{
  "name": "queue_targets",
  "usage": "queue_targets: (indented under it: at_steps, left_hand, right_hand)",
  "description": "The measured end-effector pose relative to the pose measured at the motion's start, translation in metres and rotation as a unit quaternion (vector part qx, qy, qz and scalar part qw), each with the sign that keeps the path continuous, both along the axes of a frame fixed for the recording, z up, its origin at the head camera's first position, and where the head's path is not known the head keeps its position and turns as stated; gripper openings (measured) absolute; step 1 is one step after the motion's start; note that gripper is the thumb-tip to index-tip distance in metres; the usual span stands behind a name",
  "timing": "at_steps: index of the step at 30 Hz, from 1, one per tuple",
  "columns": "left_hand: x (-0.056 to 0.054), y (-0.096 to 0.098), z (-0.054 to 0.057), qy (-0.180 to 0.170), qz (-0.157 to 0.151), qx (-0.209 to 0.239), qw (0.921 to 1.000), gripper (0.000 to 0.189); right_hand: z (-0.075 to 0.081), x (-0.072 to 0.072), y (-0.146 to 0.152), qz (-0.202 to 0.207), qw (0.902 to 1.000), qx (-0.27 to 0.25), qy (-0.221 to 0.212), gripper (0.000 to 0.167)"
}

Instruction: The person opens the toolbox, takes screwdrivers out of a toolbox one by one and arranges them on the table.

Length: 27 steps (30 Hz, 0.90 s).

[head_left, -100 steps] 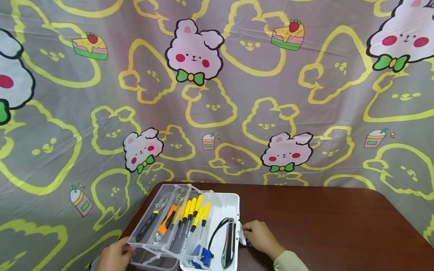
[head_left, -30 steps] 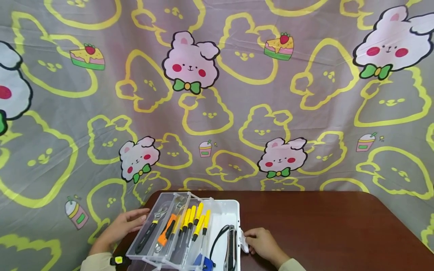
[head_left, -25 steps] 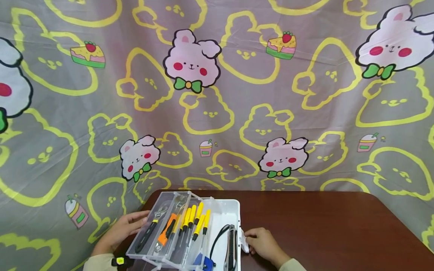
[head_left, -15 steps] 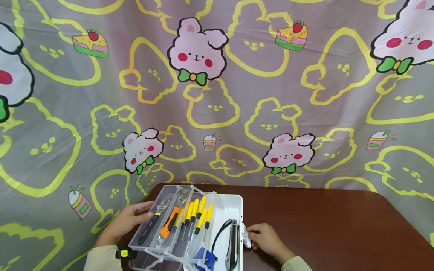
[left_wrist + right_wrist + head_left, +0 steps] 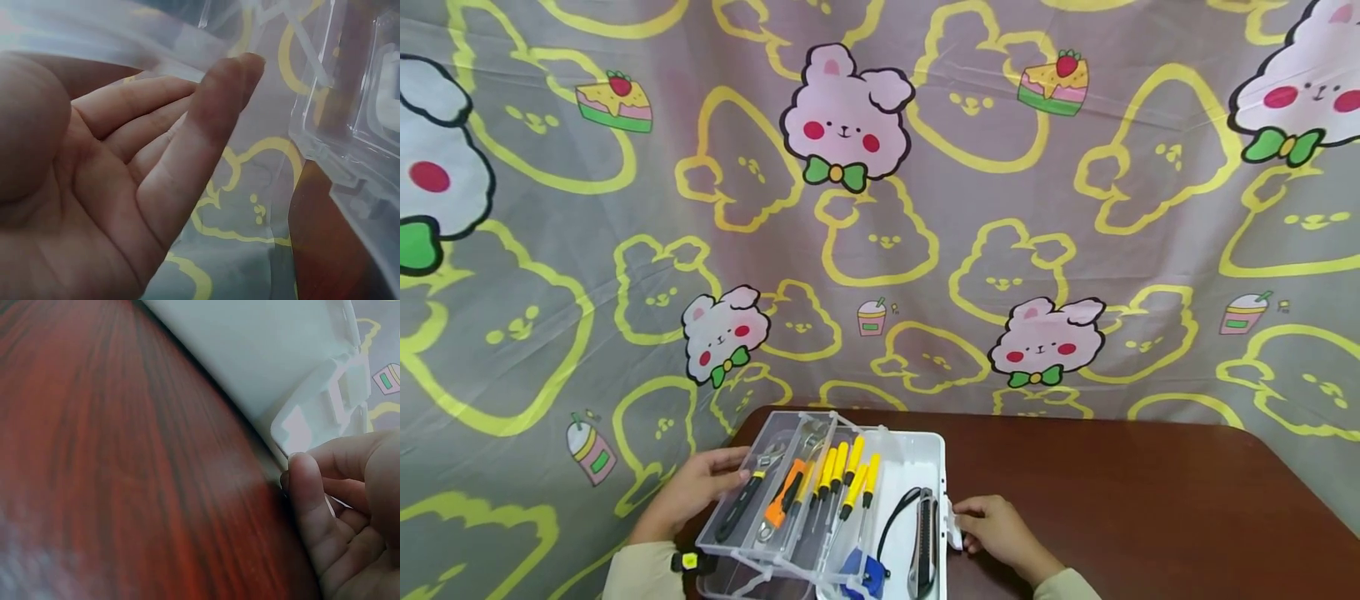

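Observation:
My left hand (image 5: 696,492) is at the left side of the clear plastic tray (image 5: 741,546) of an open toolbox (image 5: 942,450), fingers extended and touching its edge. In the left wrist view its palm and fairly straight fingers (image 5: 169,175) show beneath blurred clear plastic. My right hand (image 5: 1000,533) pinches the white latch (image 5: 953,529) on the toolbox's right side. The right wrist view shows the thumb (image 5: 306,487) against the bottom edge of this latch flap (image 5: 306,425). An adjustable wrench (image 5: 745,504) lies in the tray close to the left hand.
The trays also hold an orange-handled cutter (image 5: 786,493) and several yellow-handled screwdrivers (image 5: 842,475). A blue tape measure (image 5: 863,571) and a black utility knife (image 5: 923,542) lie in the white base. Brown tabletop (image 5: 1112,500) extends right; a patterned curtain (image 5: 940,208) hangs behind and to the left.
My left hand has left the clear tray's front left corner and moved farther back along its left side. The right hand stays at the latch; the head view has shifted slightly.

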<state>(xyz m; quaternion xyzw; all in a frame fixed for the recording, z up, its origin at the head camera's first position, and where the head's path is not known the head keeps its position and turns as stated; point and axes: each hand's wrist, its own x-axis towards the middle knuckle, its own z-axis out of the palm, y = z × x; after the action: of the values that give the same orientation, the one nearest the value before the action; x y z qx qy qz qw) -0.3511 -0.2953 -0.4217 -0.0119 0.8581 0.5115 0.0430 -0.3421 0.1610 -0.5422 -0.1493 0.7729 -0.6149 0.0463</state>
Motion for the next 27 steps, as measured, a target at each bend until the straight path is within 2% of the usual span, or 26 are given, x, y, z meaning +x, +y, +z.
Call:
queue_targets:
  at_steps: [7, 14, 18, 22, 27]
  left_hand:
    - [-0.002, -0.001, 0.002, -0.005, 0.007, -0.020, 0.9998, 0.052]
    - [-0.001, -0.001, 0.000, 0.000, 0.004, -0.011, 0.9999, 0.054]
    - [-0.003, -0.002, 0.000, 0.001, 0.005, -0.012, 0.9999, 0.053]
    - [-0.004, -0.001, 0.001, -0.005, 0.004, -0.010, 0.9999, 0.054]
    - [-0.002, -0.003, 0.000, -0.013, -0.003, -0.006, 0.9999, 0.055]
  right_hand:
    - [0.004, -0.004, -0.001, 0.021, 0.9998, 0.000, -0.006, 0.017]
    - [0.016, -0.002, 0.001, 0.023, 0.9975, 0.064, 0.019, 0.013]
    - [0.031, -0.006, 0.004, 0.018, 0.9957, 0.090, 0.015, 0.014]
    - [0.051, -0.012, 0.004, 0.006, 0.9961, 0.088, -0.001, 0.014]
    - [0.070, -0.019, -0.003, -0.002, 0.9955, 0.094, 0.011, 0.014]
